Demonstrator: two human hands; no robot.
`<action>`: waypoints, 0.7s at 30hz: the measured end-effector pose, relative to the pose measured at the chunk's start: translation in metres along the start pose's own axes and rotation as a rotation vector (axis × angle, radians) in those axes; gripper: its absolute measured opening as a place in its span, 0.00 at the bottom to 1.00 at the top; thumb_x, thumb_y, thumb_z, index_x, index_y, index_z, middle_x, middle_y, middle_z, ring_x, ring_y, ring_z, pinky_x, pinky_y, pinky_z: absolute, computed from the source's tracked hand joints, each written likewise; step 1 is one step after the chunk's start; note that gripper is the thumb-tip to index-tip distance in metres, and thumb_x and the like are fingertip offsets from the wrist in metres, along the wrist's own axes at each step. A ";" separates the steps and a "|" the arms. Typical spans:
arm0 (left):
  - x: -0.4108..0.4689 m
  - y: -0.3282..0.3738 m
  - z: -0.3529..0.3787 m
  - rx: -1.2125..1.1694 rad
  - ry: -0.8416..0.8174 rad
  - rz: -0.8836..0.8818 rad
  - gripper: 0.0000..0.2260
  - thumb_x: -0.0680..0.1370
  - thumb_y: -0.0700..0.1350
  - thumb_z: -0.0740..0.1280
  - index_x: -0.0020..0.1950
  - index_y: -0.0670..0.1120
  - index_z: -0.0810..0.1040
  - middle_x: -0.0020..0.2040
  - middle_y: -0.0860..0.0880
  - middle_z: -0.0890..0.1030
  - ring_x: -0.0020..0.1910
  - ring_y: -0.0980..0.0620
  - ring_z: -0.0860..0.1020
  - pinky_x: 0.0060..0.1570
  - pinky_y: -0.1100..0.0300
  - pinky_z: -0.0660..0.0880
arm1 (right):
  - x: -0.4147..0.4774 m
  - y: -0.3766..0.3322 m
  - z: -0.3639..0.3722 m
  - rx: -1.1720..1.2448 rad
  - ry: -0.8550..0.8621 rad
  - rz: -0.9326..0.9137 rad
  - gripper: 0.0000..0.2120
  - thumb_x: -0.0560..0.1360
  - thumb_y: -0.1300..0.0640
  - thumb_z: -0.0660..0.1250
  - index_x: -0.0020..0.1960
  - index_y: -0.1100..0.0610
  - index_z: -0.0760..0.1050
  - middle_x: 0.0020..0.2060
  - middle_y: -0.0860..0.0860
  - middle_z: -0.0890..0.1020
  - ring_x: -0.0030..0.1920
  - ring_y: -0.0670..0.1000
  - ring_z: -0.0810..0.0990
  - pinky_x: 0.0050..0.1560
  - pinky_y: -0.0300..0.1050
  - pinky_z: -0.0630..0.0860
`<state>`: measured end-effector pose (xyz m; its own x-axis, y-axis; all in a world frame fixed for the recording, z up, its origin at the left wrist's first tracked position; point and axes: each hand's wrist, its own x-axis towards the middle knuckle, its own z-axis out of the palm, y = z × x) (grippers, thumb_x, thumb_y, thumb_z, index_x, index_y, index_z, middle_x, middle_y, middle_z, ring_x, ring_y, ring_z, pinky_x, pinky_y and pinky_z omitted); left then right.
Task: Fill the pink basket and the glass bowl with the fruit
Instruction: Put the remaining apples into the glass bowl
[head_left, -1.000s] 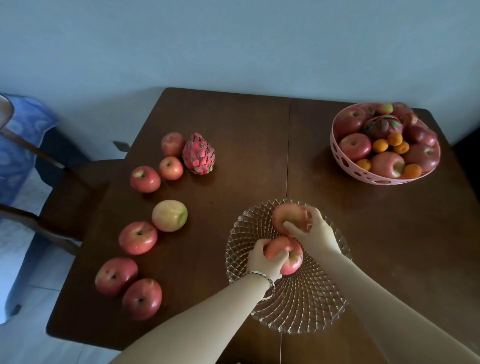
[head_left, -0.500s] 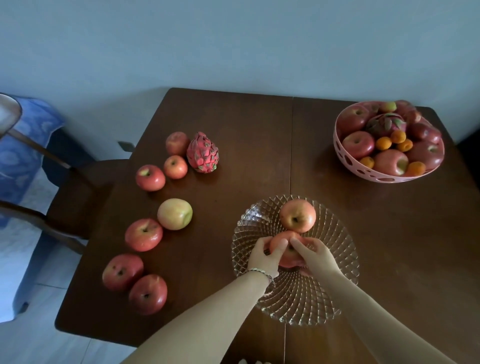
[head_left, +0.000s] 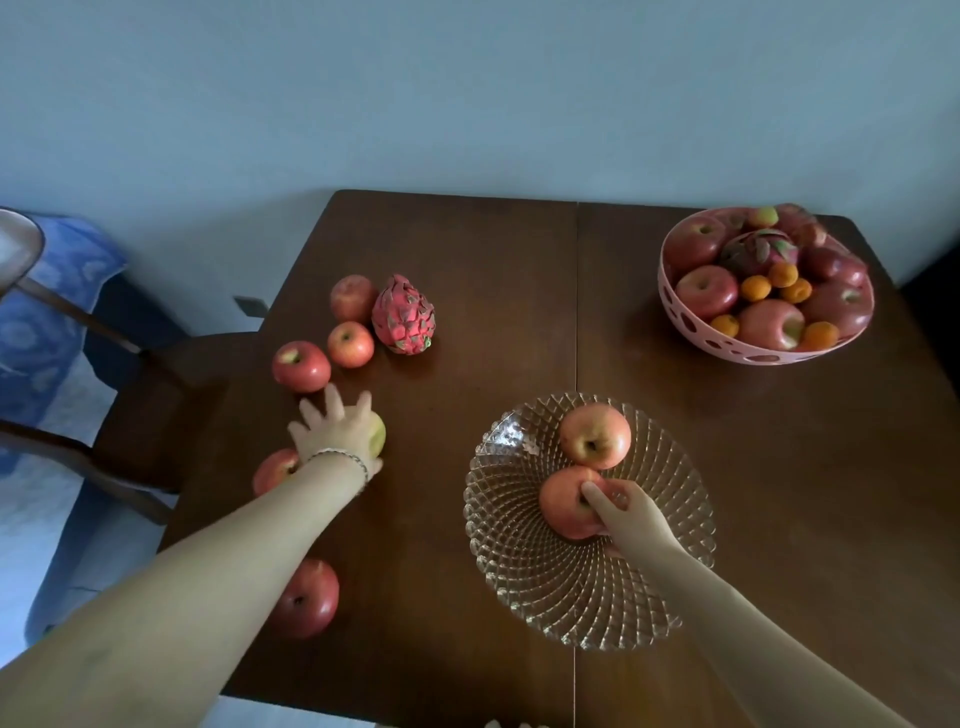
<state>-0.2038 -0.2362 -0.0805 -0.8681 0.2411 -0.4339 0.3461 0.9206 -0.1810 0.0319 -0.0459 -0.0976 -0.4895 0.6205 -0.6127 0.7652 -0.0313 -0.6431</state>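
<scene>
Pink basket (head_left: 675, 312), far right on the table (head_left: 467, 249), is heaped with fruit. Glass bowl (head_left: 587, 587), near centre, holds two apples; the right hand (head_left: 631, 519) grips the nearer apple (head_left: 563, 501). The left hand (head_left: 337, 434), fingers spread, covers the yellow-green apple (head_left: 378, 435). Red apples and a dragon fruit (head_left: 402, 317) remain at left; the path looks clear.

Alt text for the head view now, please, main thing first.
Left hand reaches over a yellow-green apple on the table; right hand rests on one of two apples in the glass bowl. The pink basket is full.
</scene>
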 end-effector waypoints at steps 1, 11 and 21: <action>0.002 -0.003 0.001 -0.035 -0.039 -0.006 0.37 0.72 0.54 0.70 0.74 0.57 0.52 0.73 0.43 0.58 0.69 0.37 0.64 0.65 0.46 0.65 | -0.001 0.000 -0.001 -0.009 0.004 -0.003 0.24 0.76 0.47 0.64 0.66 0.59 0.68 0.53 0.54 0.75 0.51 0.54 0.79 0.53 0.57 0.79; -0.089 0.055 -0.013 -1.055 -0.082 0.515 0.30 0.55 0.62 0.73 0.55 0.65 0.69 0.54 0.61 0.75 0.54 0.60 0.75 0.53 0.65 0.72 | -0.005 0.002 -0.004 0.080 0.081 0.032 0.19 0.71 0.47 0.71 0.53 0.58 0.69 0.37 0.53 0.81 0.27 0.47 0.79 0.30 0.38 0.76; -0.135 0.120 -0.001 -0.979 -0.135 0.656 0.33 0.65 0.53 0.76 0.67 0.58 0.66 0.60 0.59 0.72 0.57 0.61 0.70 0.56 0.69 0.65 | -0.032 -0.007 -0.027 0.711 -0.289 0.099 0.25 0.70 0.37 0.62 0.58 0.52 0.74 0.52 0.56 0.82 0.47 0.53 0.84 0.44 0.49 0.82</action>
<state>-0.0456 -0.1578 -0.0425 -0.5615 0.7741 -0.2923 0.2409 0.4908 0.8373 0.0537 -0.0445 -0.0613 -0.5975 0.3622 -0.7154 0.4068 -0.6319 -0.6597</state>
